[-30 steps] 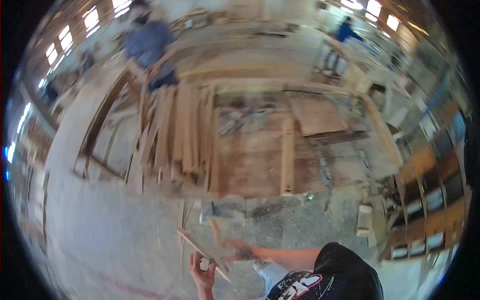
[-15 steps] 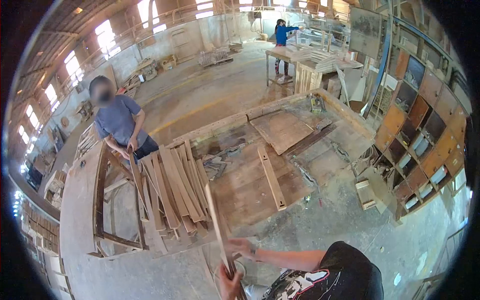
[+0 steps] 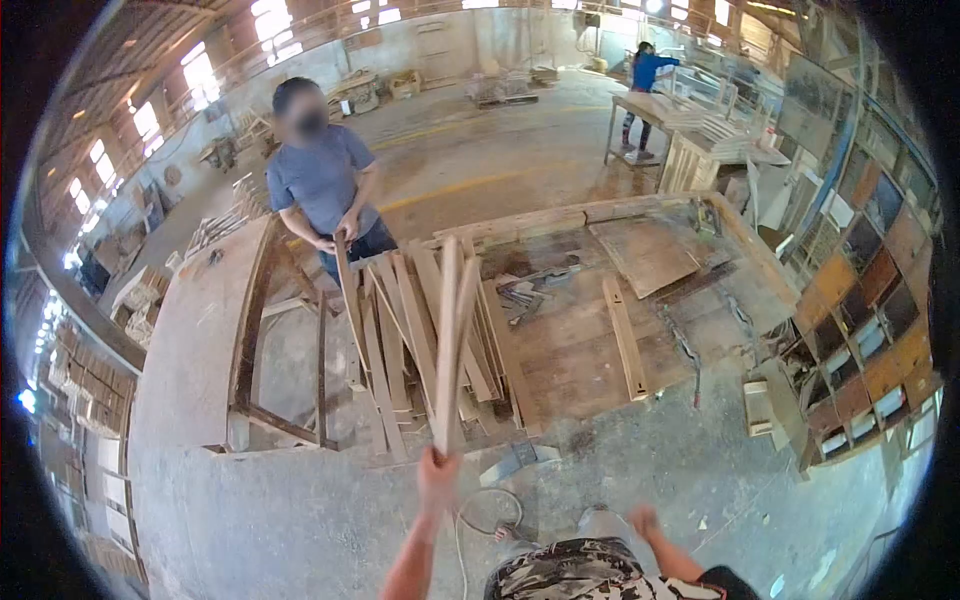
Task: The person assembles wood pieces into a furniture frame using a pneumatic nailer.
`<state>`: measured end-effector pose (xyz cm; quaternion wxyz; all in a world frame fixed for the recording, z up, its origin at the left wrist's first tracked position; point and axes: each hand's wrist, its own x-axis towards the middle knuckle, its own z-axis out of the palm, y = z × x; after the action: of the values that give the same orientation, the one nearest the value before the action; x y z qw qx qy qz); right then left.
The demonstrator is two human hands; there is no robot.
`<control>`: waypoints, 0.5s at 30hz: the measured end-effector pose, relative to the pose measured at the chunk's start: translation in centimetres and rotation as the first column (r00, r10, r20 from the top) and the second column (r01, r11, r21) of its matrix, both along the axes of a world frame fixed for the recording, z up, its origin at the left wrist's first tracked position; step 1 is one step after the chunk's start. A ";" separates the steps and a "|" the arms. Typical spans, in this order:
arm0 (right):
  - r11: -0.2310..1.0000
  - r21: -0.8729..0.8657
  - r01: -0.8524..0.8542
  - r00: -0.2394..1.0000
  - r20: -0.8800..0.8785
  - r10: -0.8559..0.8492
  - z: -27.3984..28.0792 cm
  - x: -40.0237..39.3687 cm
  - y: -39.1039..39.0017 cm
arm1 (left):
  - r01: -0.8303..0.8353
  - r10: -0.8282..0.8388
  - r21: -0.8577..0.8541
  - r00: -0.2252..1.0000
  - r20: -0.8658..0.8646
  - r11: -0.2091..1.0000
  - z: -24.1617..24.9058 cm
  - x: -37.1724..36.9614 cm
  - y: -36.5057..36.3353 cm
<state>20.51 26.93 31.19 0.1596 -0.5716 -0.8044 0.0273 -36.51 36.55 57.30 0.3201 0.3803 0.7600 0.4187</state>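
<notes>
My left hand point(image 3: 437, 478) is closed around the lower end of a long wooden slat point(image 3: 447, 350), which stands up and away from me. Its upper part overlaps a pile of similar wooden slats point(image 3: 395, 345) on the workbench. My right hand point(image 3: 645, 521) hangs low beside my body, apart from the slat, its fingers blurred. Across the bench a person in a grey shirt point(image 3: 318, 180) grips another wooden slat point(image 3: 347, 290) with both hands.
A slotted wooden bar point(image 3: 625, 335) and a flat board point(image 3: 645, 257) lie on the workbench point(image 3: 560, 375). An open wooden frame point(image 3: 284, 425) stands at left. A cable point(image 3: 462, 545) loops on the floor. Cubbyhole shelves point(image 3: 870, 320) rise at right; another person point(image 3: 648, 80) works farther back.
My right hand has let go of the slat and moved right. My left hand has swung the slat out ahead over the pile. The view has shifted left.
</notes>
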 end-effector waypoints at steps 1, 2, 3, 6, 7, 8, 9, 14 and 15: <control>0.984 -0.161 0.072 0.997 0.030 -0.068 1.0 1.6 -4.6 | -0.026 0.026 0.026 1.000 0.001 0.999 -1.8 -2.5 3.0; 0.880 -0.446 0.165 0.970 -0.089 -0.227 2.5 1.6 -6.5 | -0.045 0.045 0.054 0.999 0.004 0.998 -1.9 -4.2 6.0; 0.607 -0.747 0.271 0.824 -0.146 -0.547 3.7 1.3 -8.2 | -0.089 0.089 0.003 0.995 -0.042 0.996 -0.4 -5.1 8.7; 0.279 -0.922 0.267 0.631 -0.052 -0.774 5.7 -0.4 -9.9 | -0.175 0.165 -0.032 0.964 -0.208 0.984 -1.1 -8.3 16.1; 0.259 -0.934 0.247 0.630 -0.048 -0.775 6.1 -0.9 -10.1 | -0.208 0.183 -0.068 0.947 -0.265 0.976 -1.2 -8.6 18.1; 0.263 -0.937 0.232 0.636 -0.058 -0.769 6.5 -1.4 -10.2 | -0.241 0.197 -0.100 0.926 -0.323 0.965 -1.2 -8.9 19.9; 0.265 -0.939 0.218 0.642 -0.066 -0.763 6.9 -1.9 -10.3 | -0.245 0.188 -0.118 0.912 -0.365 0.962 -1.8 -9.3 21.5; 0.332 -0.932 0.149 0.678 -0.148 -0.720 8.7 -4.5 -10.1 | -0.185 0.065 -0.227 0.889 -0.453 0.956 -2.3 -7.9 23.9; 0.348 -0.928 0.136 0.683 -0.167 -0.711 9.0 -4.8 -10.0 | -0.157 0.026 -0.243 0.883 -0.469 0.957 -2.7 -7.4 23.4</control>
<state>15.68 16.89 40.18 0.0757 -0.7329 -0.4019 0.5438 -43.91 59.99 54.60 0.1597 0.3841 0.8818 0.2222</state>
